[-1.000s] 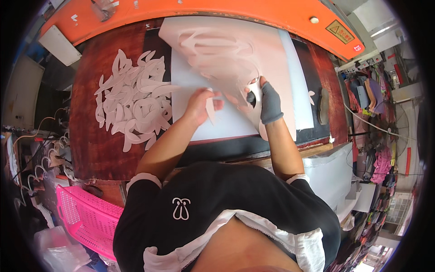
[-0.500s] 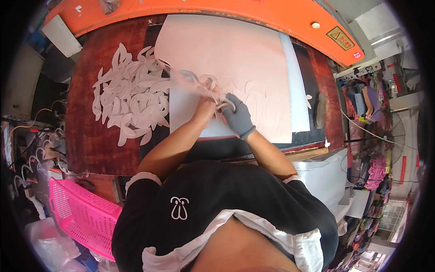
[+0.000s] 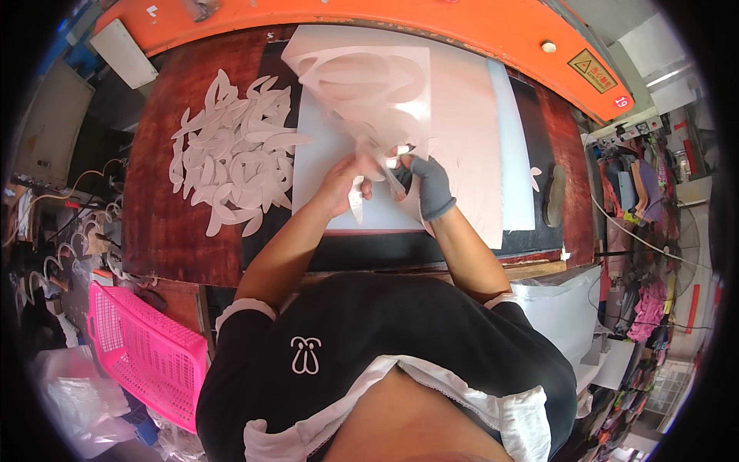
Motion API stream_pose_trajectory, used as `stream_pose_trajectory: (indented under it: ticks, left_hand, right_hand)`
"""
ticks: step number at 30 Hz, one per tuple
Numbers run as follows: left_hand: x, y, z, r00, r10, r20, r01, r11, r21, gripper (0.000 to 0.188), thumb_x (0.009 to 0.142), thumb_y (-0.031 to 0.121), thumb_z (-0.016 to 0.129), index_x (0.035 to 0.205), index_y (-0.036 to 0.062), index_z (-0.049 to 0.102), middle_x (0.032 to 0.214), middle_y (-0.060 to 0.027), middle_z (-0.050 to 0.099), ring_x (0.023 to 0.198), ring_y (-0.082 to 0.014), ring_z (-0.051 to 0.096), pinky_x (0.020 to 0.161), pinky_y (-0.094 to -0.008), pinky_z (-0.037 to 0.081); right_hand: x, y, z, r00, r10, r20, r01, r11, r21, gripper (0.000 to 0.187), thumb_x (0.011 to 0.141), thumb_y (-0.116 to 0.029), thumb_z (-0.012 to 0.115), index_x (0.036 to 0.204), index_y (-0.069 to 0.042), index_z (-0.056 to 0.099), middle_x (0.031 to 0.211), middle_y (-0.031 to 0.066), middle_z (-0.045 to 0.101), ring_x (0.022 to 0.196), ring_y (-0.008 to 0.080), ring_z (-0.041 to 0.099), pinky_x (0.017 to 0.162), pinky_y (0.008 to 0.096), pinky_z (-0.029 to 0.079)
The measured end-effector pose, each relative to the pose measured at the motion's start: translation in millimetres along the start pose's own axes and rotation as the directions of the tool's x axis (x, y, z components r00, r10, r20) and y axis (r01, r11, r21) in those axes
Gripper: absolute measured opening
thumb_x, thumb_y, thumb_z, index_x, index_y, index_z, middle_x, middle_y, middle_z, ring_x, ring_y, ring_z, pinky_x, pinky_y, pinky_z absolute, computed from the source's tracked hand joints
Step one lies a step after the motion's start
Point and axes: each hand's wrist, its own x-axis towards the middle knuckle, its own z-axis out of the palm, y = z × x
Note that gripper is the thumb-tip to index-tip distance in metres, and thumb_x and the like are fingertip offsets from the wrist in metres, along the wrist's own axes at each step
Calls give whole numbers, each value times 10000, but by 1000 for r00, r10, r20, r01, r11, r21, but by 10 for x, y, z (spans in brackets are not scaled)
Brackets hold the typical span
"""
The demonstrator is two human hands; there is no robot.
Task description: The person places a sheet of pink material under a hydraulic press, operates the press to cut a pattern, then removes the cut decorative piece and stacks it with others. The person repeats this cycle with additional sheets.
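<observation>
A pale pink sheet with cut-out curved openings (image 3: 416,69) is lifted in front of me, blurred by motion. My bare left hand (image 3: 344,185) is closed at its near edge, and a narrow pale cut piece (image 3: 356,202) hangs from the fingers. In a grey fingerless glove, my right hand (image 3: 431,189) grips the sheet's near part, with white wrapping on some fingertips. Beneath lie another pale pink sheet (image 3: 468,146) and a light blue-white sheet (image 3: 517,169). Left of the hands is a loose heap of curved pale cut pieces (image 3: 235,165).
An orange machine beam (image 3: 339,25) spans the far side of the dark red table (image 3: 154,223). At the right lie a dark oblong block (image 3: 554,196) and a small pale scrap (image 3: 536,179). A pink plastic basket (image 3: 146,354) stands low at left, clear plastic (image 3: 558,308) at right.
The cut-out sheet has been raised and swung up to the far side, uncovering more of the blue-white sheet. My hands have moved slightly apart, the right one further right.
</observation>
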Motion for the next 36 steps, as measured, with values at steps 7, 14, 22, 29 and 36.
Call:
stream_pose_trajectory:
  ticks: [7,14,22,29,36]
  left_hand:
    - [-375,128,-60,997,55,-50,-34,934,356,269,874,112,502,1129,36,459,890,-120,593,576,-129,505,543,-286,461]
    - [-4,285,-187,948,161,-274,-123,981,150,324,802,92,580,1105,37,479,851,-83,580,645,-135,529,505,-269,418]
    - [846,319,-5,970,127,-207,-43,930,366,256,777,134,618,1013,63,553,823,-41,570,575,-130,495,449,-269,375]
    - [909,341,24,929,89,-360,74,906,416,333,720,231,693,976,59,568,763,-27,547,555,-120,453,430,-272,318]
    - [588,365,51,904,273,-328,-41,822,568,356,722,267,724,966,37,604,752,-31,562,573,-114,487,471,-271,362]
  right_hand:
    - [60,-130,-146,995,76,-71,-50,948,314,281,869,-219,454,1067,-41,544,894,126,609,784,250,597,595,311,455]
    - [43,-136,-173,998,41,52,-57,928,369,207,859,-212,500,1004,-86,576,871,70,615,787,218,606,656,313,481]
    - [-63,-55,-114,992,-84,-93,93,991,96,292,859,-217,500,1066,-24,571,887,111,624,749,194,611,614,270,461]
    - [-19,-123,-115,997,-61,-36,64,992,105,302,879,-217,455,1112,-42,539,928,103,636,815,220,620,688,308,464]
    - [-5,-320,-379,991,-11,-137,45,968,247,276,898,-278,431,1101,-130,545,956,45,619,873,237,602,681,372,456]
